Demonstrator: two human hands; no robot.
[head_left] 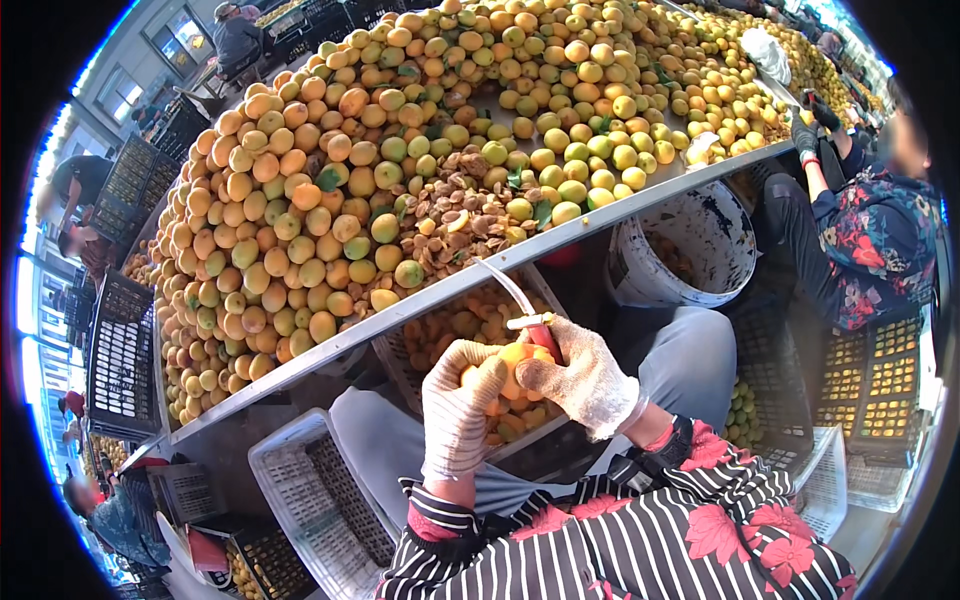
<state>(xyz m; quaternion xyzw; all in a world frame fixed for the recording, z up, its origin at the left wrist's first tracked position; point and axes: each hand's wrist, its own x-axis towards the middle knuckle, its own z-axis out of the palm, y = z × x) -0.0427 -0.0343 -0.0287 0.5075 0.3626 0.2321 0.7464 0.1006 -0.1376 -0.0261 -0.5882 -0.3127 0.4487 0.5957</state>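
My left hand [458, 405], in a striped knit glove, is closed around an orange apricot [517, 356] over my lap. My right hand [592, 378], in a soiled white glove, grips a red-handled knife [541, 337] with a curved blade pointing up and away. The right thumb presses against the apricot beside the left fingers. Whether the fruit is cut cannot be made out. Below both hands, between my knees, sits a crate [388, 357] with orange apricot pieces, partly hidden by my hands and the table edge.
Across the metal-edged table [330, 345] lies a large heap of apricots [270, 210], with brown pits [462, 205] near its edge. A stained white bucket [618, 262] stands right of my knees, and a white basket [290, 450] left. A co-worker [870, 235] sits at right.
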